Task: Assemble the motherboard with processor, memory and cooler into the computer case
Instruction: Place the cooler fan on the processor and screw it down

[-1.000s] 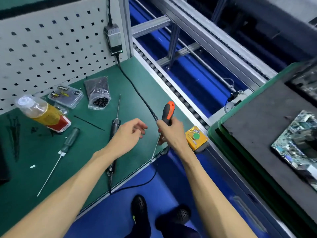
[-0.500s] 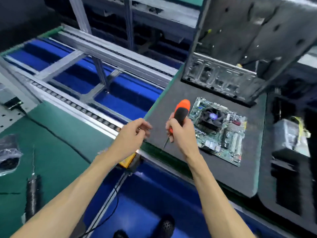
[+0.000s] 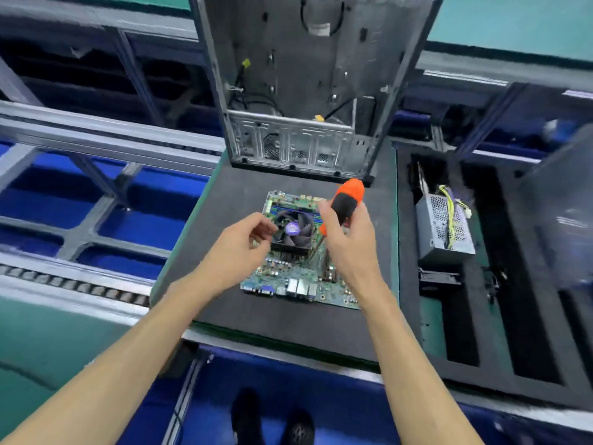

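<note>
Motherboard position: motherboard (image 3: pixel 290 277) lay flat on the dark foam pad (image 3: pixel 282 329), outside the computer case (image 3: pixel 308 91), which stood open just beyond its far edge.
Long axis: board ran from near edge, where the port row faced the person, away toward the case mouth; judged, seating it called for a lift up and forward along that line.
Cooler: cooler (image 3: pixel 292 231) sat on the board's far half, fan facing up, between the two hands.
Left hand: left hand (image 3: pixel 236 248) hovered at the cooler's left side, fingers loosely curled; whether they pinched something small could not be told.
Right hand: right hand (image 3: pixel 348 245) was wrapped round the screwdriver (image 3: pixel 345 202), orange cap up, shaft slanting down toward the board right of the cooler; tip hidden.
Nearer hand: both were over the board; the left looked nearer the cooler, though contact could not be told.
Power supply: power supply (image 3: pixel 444 226) sat in a slot to the right, well apart from the board.
</note>
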A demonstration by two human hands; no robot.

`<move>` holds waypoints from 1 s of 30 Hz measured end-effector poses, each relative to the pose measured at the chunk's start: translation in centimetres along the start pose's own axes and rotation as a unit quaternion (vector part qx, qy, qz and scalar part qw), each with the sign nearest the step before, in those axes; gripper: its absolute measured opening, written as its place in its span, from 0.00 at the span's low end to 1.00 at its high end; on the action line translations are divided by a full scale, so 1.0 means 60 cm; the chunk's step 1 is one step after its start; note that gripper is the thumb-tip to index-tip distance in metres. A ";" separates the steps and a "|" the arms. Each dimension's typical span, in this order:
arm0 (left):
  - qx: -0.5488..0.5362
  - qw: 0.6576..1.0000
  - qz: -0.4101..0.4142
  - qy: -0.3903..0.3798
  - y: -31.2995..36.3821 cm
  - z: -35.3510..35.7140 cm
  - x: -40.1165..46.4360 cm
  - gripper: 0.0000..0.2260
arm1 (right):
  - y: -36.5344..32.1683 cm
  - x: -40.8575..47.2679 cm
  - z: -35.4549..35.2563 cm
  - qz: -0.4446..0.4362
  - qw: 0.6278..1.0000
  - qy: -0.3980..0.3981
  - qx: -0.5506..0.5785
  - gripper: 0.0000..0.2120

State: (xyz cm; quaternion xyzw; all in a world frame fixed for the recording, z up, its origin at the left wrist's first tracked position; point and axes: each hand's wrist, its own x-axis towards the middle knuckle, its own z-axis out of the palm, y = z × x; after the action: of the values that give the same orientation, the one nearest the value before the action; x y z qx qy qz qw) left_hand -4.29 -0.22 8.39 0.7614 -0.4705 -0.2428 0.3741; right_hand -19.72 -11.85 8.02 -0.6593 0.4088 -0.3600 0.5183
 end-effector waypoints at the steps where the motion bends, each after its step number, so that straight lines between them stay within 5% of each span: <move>1: 0.008 1.000 0.011 -0.006 0.001 0.006 0.015 0.10 | 0.003 0.009 -0.008 -0.009 1.000 0.007 -0.027 0.19; 5: 0.080 0.992 0.080 -0.064 -0.006 0.029 0.084 0.15 | 0.009 0.045 -0.036 -0.013 0.991 0.026 -0.128 0.20; 12: 0.325 0.910 0.153 -0.205 -0.052 0.071 0.170 0.51 | -0.003 0.085 -0.052 -0.018 0.978 0.056 -0.201 0.12; 30: 0.308 0.911 0.205 -0.184 -0.098 0.089 0.188 0.47 | -0.020 0.101 -0.034 -0.088 0.979 0.096 -0.156 0.10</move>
State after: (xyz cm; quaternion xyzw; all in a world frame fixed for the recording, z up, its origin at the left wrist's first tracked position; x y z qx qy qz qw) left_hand -0.04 -10.54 0.32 0.6677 -0.7280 -0.1396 0.0690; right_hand -18.90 -17.99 9.93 -0.7281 0.4480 -0.3977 0.3332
